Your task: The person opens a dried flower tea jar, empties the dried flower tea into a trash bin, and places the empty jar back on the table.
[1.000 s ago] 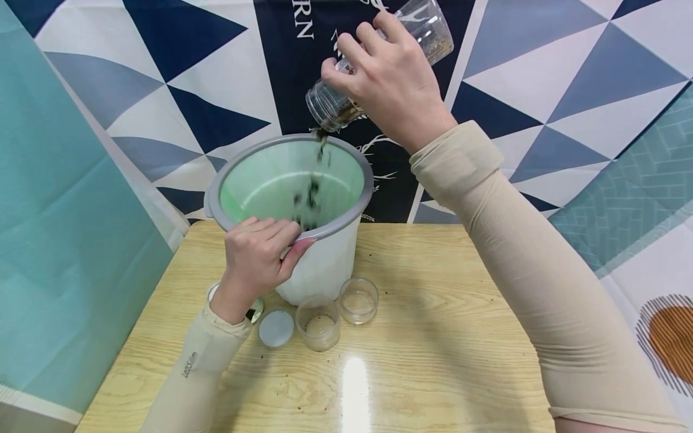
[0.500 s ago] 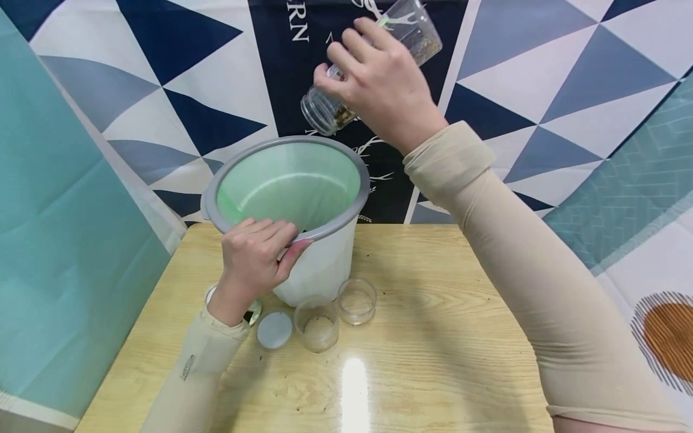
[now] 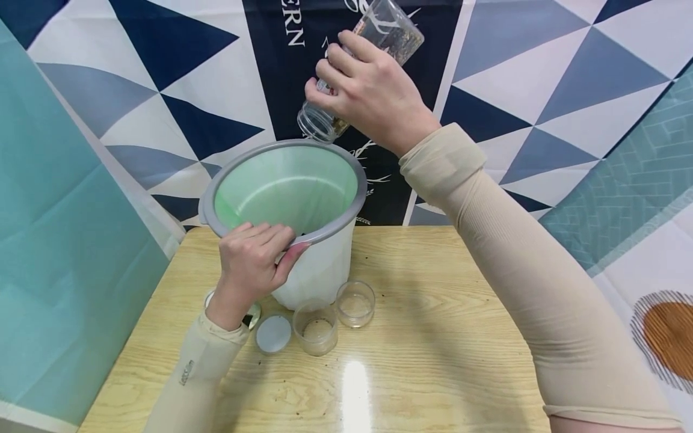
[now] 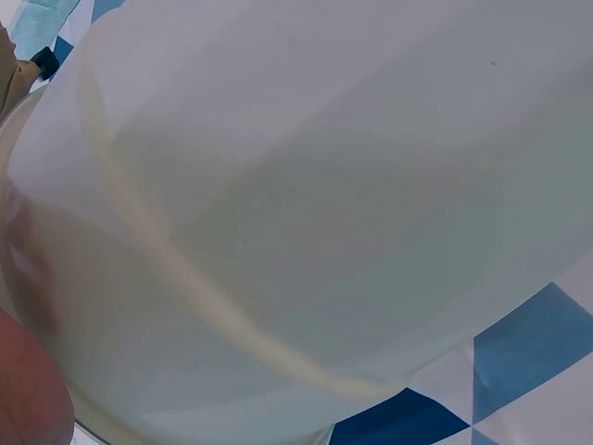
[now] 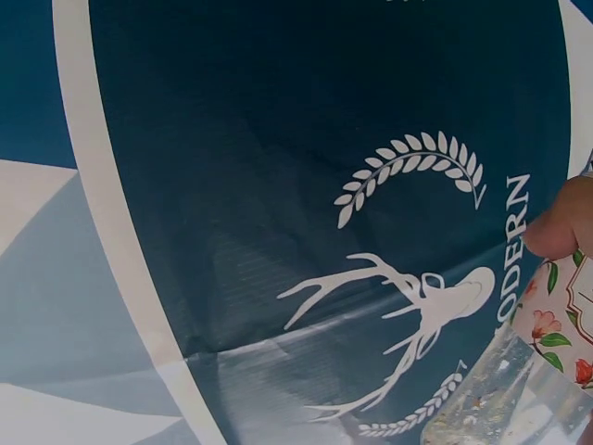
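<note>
My right hand (image 3: pixel 373 90) grips a clear jar (image 3: pixel 392 36) and holds it tilted mouth-down above the far rim of a white bin (image 3: pixel 327 264) with a grey rim. Brownish-yellow bits cling inside the jar, some at its neck and more toward its base. In the right wrist view, a floral label (image 5: pixel 556 324) wraps the jar beside my thumb. My left hand (image 3: pixel 251 261) grips the bin's near rim, fingers over the edge and thumb outside. The bin leans a little toward me. Its bottom is mostly hidden, with a dark speck showing near the left fingers.
In front of the bin on the wooden table (image 3: pixel 433 361) stand a clear cup (image 3: pixel 316 341) and a shallow clear dish (image 3: pixel 355 307). A white lid (image 3: pixel 273 334) lies beside them. A shiny round lid (image 3: pixel 253 316) is half hidden by my left wrist. Patterned cloth (image 3: pixel 487 108) hangs behind.
A second ago dark bits were falling from the jar into the bin; none are seen falling now. The jar has moved slightly left and tipped more steeply. My left hand keeps its grip.
</note>
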### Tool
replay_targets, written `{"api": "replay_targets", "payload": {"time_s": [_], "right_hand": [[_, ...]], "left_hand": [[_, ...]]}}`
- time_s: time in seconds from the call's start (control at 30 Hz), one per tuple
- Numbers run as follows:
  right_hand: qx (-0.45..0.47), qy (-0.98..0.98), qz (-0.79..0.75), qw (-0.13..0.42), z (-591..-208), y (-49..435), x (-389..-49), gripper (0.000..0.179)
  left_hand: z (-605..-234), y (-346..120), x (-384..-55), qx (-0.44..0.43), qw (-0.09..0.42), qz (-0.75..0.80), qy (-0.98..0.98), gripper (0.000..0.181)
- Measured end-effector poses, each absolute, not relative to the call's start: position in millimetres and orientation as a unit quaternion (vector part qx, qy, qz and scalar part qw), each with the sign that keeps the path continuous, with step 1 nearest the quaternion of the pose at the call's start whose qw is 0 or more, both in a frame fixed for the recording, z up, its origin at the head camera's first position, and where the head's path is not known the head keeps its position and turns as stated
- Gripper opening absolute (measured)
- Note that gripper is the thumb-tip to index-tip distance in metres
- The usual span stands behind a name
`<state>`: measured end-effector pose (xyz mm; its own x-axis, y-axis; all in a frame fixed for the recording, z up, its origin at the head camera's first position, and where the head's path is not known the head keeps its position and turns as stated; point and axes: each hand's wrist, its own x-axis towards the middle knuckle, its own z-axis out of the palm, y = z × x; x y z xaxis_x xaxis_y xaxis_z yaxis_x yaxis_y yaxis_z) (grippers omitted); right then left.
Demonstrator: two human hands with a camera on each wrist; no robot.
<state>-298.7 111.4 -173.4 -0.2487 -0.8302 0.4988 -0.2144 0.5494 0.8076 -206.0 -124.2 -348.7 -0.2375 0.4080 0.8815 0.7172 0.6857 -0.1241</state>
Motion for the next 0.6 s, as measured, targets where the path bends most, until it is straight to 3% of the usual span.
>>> {"api": "replay_targets", "payload": {"time_s": [0.6], "right_hand": [[0.383, -0.680, -0.384, 0.494, -163.8, 108.3, -299.5, 0.059]], "left_hand": [[-348.2, -128.5, -206.6, -0.362, 0.497, -0.153, -0.774, 0.054]]}}
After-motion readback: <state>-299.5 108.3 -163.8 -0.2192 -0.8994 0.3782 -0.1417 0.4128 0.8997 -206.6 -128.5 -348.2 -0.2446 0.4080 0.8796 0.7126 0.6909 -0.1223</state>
